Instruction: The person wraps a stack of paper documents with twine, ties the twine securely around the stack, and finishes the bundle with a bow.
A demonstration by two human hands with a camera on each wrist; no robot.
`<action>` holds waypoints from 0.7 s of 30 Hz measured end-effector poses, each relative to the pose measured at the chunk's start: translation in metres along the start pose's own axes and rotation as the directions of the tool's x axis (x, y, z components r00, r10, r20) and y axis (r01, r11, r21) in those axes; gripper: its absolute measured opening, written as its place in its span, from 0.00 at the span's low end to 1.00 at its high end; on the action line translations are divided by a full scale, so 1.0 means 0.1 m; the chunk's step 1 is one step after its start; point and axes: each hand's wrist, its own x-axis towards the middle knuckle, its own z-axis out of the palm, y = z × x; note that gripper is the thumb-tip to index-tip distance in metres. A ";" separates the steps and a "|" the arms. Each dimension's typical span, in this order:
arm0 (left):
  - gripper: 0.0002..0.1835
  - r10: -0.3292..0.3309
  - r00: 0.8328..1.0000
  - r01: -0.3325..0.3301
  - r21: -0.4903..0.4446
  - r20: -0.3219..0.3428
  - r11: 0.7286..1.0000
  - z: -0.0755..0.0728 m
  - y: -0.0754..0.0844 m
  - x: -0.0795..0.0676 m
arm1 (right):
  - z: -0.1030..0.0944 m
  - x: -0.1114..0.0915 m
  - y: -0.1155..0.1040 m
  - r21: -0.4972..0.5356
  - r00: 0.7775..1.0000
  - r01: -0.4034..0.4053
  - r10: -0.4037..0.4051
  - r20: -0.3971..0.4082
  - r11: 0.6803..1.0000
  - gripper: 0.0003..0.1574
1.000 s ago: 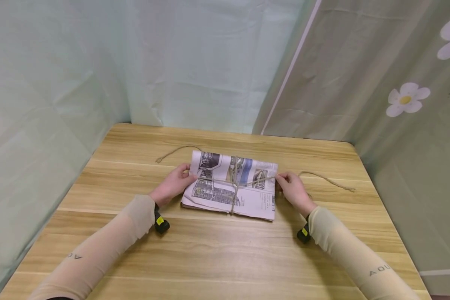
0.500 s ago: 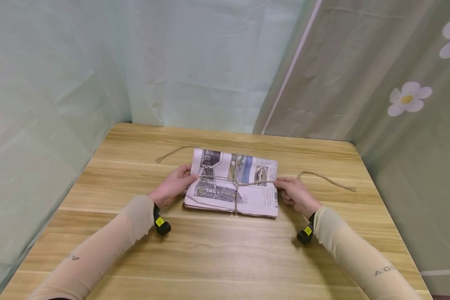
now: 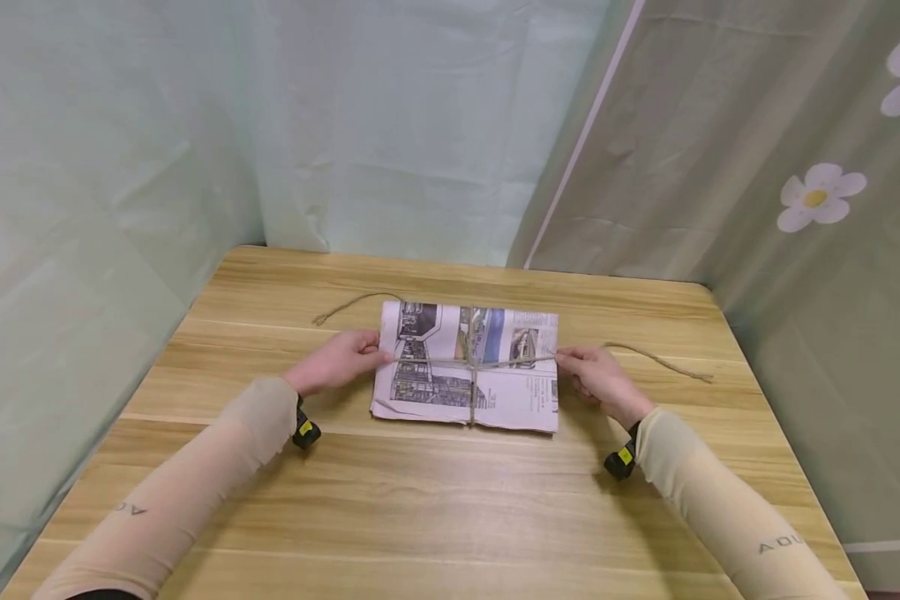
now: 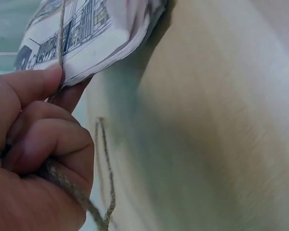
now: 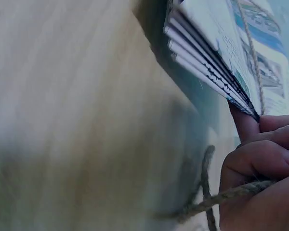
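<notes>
A folded newspaper stack (image 3: pixel 513 400) lies with a cross of brown twine (image 3: pixel 472 408) over its top, one strand running across and one front to back. My left hand (image 3: pixel 337 360) pinches the cross strand at the stack's left edge. In the left wrist view its curled fingers (image 4: pixel 58 137) also grip a length of twine. At the opposite edge, my right hand (image 3: pixel 603 382) holds the other side of that strand. The right wrist view shows its curled fingers (image 5: pixel 262 159) around more twine and the stack's layered folds (image 5: pixel 202 67). The stack's underside is hidden.
A wood-grain table (image 3: pixel 450 517) carries everything. One loose twine end (image 3: pixel 352 305) curves out behind the stack's left corner; another twine end (image 3: pixel 663 363) trails to the right. Pale curtains (image 3: pixel 420 150) stand behind the table, with a flower-printed drape (image 3: pixel 817 200) at the right.
The newspaper stack has turned slightly and now lies squarer to me. My right hand has shifted a little rightward, and my left hand slightly left, with the twine still held at both edges.
</notes>
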 end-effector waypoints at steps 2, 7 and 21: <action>0.12 0.012 1.000 -0.012 0.013 -0.011 1.000 -0.03 0.02 0.00 | -0.02 -0.02 -0.05 -0.065 0.998 0.044 -0.046 -0.029 0.997 0.21; 0.13 0.116 0.986 -0.112 0.039 -0.122 0.993 -0.12 0.08 0.02 | -0.10 -0.07 -0.19 -0.265 0.964 0.218 -0.249 -0.091 0.939 0.22; 0.18 0.449 0.888 -0.329 0.542 -0.100 0.773 -0.19 0.08 -0.08 | -0.26 -0.20 -0.08 -0.723 0.602 0.615 -0.780 0.172 0.315 0.21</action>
